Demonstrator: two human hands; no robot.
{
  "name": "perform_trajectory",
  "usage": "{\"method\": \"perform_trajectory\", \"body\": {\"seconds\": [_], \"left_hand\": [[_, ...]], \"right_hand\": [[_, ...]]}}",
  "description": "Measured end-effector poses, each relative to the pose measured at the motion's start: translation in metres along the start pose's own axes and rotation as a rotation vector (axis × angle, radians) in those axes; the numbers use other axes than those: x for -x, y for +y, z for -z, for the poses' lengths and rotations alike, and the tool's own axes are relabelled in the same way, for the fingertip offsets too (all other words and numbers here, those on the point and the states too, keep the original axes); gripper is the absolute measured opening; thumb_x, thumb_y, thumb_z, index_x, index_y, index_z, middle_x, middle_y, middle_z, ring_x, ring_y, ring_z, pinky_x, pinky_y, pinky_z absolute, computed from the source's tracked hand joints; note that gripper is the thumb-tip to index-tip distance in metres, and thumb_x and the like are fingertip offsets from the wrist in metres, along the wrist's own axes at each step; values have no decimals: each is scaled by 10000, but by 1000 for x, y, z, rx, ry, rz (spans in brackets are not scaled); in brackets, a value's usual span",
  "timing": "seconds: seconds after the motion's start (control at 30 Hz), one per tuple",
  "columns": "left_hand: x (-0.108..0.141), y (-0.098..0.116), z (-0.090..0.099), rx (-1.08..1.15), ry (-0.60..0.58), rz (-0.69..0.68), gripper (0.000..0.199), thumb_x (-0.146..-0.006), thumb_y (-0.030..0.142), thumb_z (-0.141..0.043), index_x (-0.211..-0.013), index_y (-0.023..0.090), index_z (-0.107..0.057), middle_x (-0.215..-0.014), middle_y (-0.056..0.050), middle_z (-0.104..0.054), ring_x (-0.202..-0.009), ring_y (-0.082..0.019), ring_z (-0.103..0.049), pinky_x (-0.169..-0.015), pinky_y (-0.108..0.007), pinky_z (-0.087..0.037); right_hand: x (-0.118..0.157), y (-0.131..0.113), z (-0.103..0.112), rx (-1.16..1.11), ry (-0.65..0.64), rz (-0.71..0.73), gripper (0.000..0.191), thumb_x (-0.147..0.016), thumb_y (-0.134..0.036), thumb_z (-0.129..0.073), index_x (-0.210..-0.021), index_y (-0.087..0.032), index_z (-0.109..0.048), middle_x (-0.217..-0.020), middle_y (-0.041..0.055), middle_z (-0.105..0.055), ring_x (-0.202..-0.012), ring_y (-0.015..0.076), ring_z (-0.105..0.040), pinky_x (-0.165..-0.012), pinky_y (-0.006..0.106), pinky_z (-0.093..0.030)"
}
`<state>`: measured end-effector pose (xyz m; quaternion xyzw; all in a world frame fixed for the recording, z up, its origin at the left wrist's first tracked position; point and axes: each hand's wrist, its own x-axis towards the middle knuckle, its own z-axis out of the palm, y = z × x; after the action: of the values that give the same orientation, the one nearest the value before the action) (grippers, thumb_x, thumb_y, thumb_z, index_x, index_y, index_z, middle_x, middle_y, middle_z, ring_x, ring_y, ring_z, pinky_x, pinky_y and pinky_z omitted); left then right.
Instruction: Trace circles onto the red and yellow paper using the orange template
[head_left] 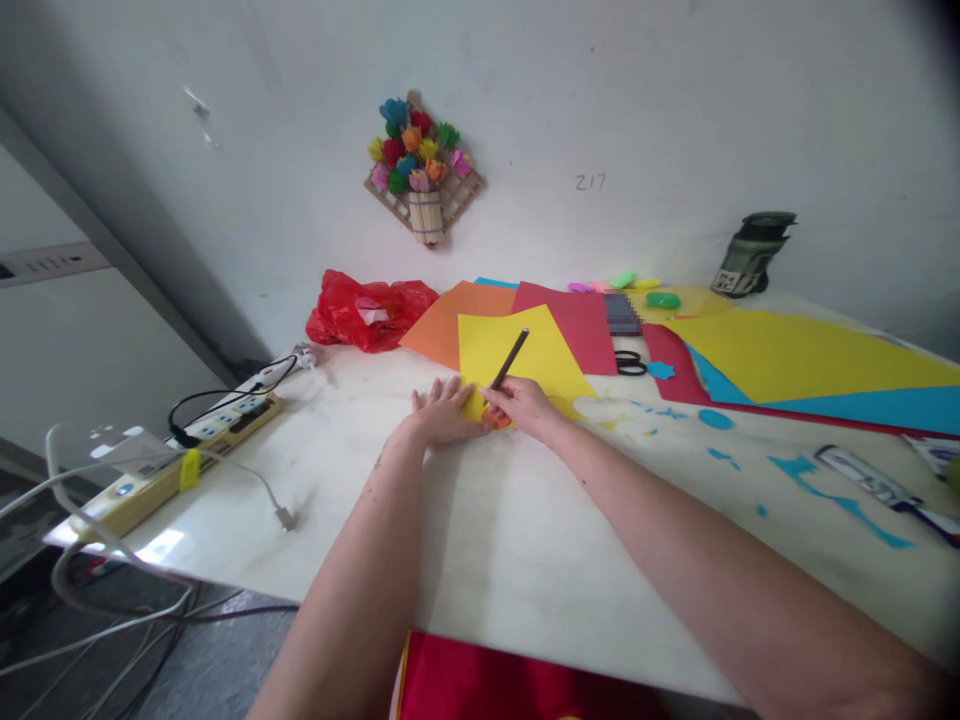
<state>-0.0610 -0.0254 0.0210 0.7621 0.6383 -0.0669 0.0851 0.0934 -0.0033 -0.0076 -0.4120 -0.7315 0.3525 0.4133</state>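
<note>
My right hand (523, 405) grips a dark pencil (512, 357), its upper end leaning away to the right, over a yellow paper sheet (517, 345). On the lower left edge of that sheet my left hand (448, 411) lies flat, fingers spread. Between the two hands is a small orange piece (496, 416) on the yellow paper, partly covered by fingers. The pencil's tip is hidden by my right hand. Black-handled scissors (631, 363) lie to the right of the sheet, beside a blue paper cutout (661, 370).
Behind are orange paper (442, 325), red paper (562, 320) and a red plastic bag (360, 310). Blue scraps (716, 419), a white tube (862, 478) and large yellow paper (810, 350) lie right. A bottle (754, 255) stands at the back; a power strip (232, 425) edges the left.
</note>
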Motion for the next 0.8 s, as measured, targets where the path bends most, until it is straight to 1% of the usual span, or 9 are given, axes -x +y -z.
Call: {"method": "perform_trajectory", "body": {"seconds": [0.2, 0.4, 0.6, 0.8], "left_hand": [[1, 2, -1, 11, 14, 19, 778, -656, 684, -252, -1309, 303, -69, -1370, 16, 50, -1215, -294, 90, -899, -580, 22], [0, 2, -3, 11, 9, 27, 806, -641, 695, -260, -1311, 300, -47, -1364, 31, 80, -1207, -302, 116, -898, -585, 29], [3, 4, 2, 16, -12, 17, 828, -628, 706, -268, -1311, 298, -36, -1364, 19, 82, -1206, -305, 116, -889, -596, 23], [6, 7, 5, 16, -21, 29, 824, -628, 702, -274, -1311, 301, -42, -1365, 23, 77, -1203, -311, 115, -900, -584, 6]], "right_hand": [[-1, 2, 0, 72, 6, 20, 327, -717, -459, -441, -754, -164, -579, -608, 19, -615, -530, 94, -566, -527, 200, -432], [1, -1, 3, 181, -14, 28, 276, -702, -431, -474, -718, -185, -597, -638, 12, -623, -552, 95, -556, -506, 188, -401], [2, -4, 3, 276, -7, 53, 271, -698, -434, -471, -701, -196, -600, -622, 2, -611, -546, 95, -531, -479, 181, -365], [1, -5, 3, 319, -9, 40, 276, -695, -438, -470, -691, -197, -603, -605, -1, -606, -537, 95, -519, -471, 181, -349]]}}
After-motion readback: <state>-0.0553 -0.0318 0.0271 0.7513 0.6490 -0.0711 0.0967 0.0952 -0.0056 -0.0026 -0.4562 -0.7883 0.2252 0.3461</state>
